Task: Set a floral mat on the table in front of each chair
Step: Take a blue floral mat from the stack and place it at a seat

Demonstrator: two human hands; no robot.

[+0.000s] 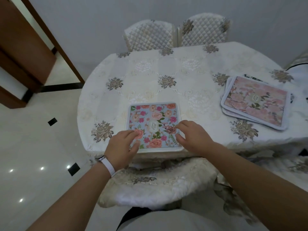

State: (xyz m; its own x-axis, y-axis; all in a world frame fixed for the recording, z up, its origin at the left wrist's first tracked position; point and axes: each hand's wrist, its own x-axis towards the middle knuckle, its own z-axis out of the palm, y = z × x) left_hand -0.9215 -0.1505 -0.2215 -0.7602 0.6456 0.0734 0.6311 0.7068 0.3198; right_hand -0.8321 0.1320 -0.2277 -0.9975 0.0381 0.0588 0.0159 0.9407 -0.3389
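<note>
A blue floral mat [154, 117] lies flat at the near edge of the table [166, 72], just beyond the near chair's padded back [155, 185]. My left hand [122, 147] rests over the mat's lower left corner, fingers apart. Over the mat's lower right part is my right hand [193, 139], fingers spread and lightly curled, holding nothing. A stack of pink floral mats [255, 102] lies on the table at the right.
Two quilted chairs [150, 37] [203, 30] stand at the far side of the table. A cream embroidered cloth covers the table. A brown wooden door frame [21, 47] stands at the left over a glossy white tiled floor [33, 147].
</note>
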